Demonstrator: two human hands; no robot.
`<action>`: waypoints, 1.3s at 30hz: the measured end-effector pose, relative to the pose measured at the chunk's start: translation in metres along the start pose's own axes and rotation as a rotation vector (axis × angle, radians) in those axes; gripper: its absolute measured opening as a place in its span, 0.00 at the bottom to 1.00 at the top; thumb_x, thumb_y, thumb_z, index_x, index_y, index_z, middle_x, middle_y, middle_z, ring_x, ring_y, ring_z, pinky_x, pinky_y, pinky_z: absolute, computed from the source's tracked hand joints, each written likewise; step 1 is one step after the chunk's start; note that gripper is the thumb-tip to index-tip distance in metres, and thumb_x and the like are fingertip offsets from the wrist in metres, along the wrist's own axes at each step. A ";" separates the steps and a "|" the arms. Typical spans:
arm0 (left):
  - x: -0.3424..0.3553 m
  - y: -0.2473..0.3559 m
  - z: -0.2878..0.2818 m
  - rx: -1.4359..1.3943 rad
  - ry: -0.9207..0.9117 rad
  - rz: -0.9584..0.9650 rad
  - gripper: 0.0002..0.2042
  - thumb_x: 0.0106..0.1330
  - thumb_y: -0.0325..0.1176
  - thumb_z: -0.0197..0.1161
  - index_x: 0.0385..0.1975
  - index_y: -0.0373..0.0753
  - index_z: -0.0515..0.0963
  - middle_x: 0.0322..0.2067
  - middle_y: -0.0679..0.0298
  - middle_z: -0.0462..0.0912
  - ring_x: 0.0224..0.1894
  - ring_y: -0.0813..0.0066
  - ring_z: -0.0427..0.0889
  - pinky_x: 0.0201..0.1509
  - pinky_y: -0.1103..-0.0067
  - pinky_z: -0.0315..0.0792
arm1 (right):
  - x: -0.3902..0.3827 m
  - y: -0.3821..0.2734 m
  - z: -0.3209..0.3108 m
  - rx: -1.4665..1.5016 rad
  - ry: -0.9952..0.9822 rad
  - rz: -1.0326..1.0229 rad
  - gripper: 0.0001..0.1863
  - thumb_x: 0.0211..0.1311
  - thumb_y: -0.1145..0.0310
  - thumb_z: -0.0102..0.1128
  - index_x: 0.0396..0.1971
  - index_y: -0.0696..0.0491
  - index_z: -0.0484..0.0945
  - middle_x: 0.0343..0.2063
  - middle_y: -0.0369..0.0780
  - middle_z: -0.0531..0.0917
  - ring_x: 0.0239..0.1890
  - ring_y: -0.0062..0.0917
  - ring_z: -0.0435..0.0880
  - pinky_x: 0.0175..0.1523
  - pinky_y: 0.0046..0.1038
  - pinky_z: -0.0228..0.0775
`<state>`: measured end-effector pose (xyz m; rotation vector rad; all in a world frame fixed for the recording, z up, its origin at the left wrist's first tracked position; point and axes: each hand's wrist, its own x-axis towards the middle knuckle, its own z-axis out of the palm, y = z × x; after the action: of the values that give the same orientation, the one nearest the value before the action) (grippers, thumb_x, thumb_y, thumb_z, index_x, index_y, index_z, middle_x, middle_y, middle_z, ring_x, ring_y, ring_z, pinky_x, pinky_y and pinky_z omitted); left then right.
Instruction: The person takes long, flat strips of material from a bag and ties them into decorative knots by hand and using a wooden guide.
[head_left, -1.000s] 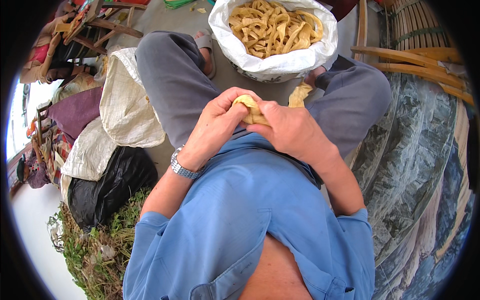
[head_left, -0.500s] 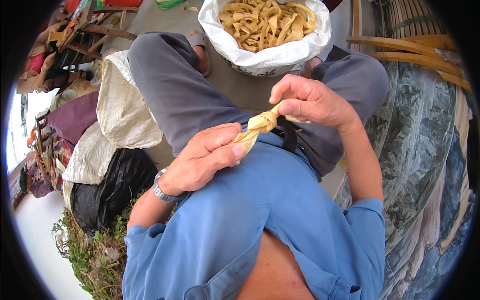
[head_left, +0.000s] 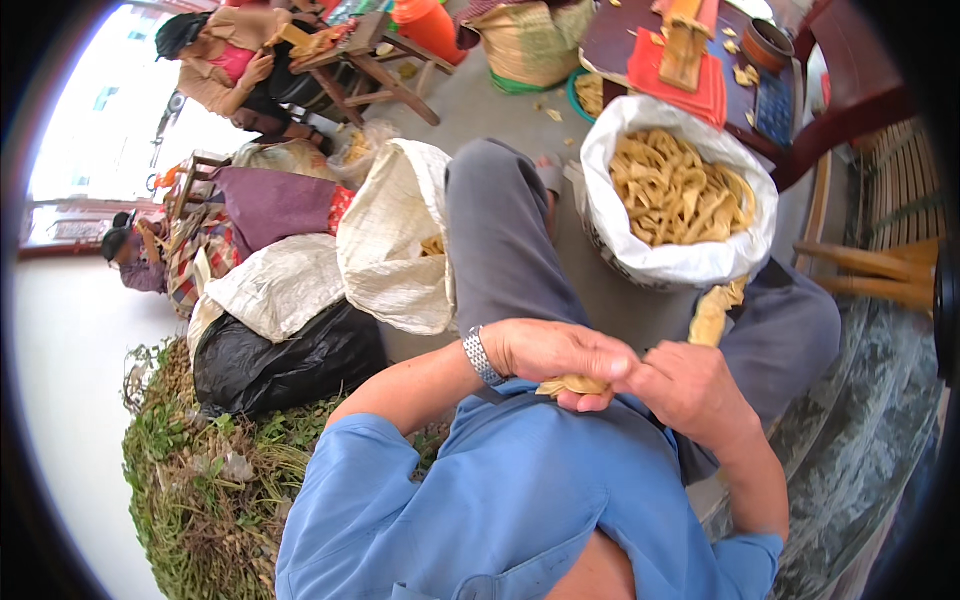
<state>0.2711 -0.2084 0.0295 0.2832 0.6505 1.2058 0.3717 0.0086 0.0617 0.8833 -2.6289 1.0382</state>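
Above my lap, my left hand [head_left: 550, 355], with a metal watch on its wrist, closes on one end of a pale yellow, leathery strip [head_left: 712, 312]. My right hand [head_left: 695, 390] presses against the left fingertips and grips the same strip. One end of it pokes out under my left palm, and a longer piece sticks up past the right knuckles. Its middle is hidden by my fingers. Beyond my hands, between my legs, a white woven sack [head_left: 605, 150] with its rim rolled open is full of similar yellow strips [head_left: 680, 195].
Left of my leg lie an off-white sack [head_left: 390, 250] and a black plastic bag [head_left: 290, 360]. A heap of green plants [head_left: 210, 480] lies below. A low table [head_left: 610, 50] with a red cloth stands at the back, a wooden chair [head_left: 880, 265] at right. People sit far left.
My view has swung left and up. My hands have come together, and the knotted part of the strip seen before is covered now. The right hand's loose pinch has become a firm grip.
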 end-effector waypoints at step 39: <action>-0.044 0.048 0.027 1.024 0.133 -0.204 0.20 0.76 0.48 0.53 0.33 0.35 0.78 0.20 0.68 0.73 0.25 0.78 0.73 0.29 0.75 0.68 | -0.049 -0.019 -0.013 -0.018 -0.265 0.198 0.06 0.59 0.71 0.58 0.32 0.51 0.70 0.21 0.39 0.76 0.25 0.33 0.82 0.27 0.33 0.74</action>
<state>0.2415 -0.2294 0.0900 0.9660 1.3528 0.6117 0.4216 0.0291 0.0642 0.8206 -2.9934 1.0002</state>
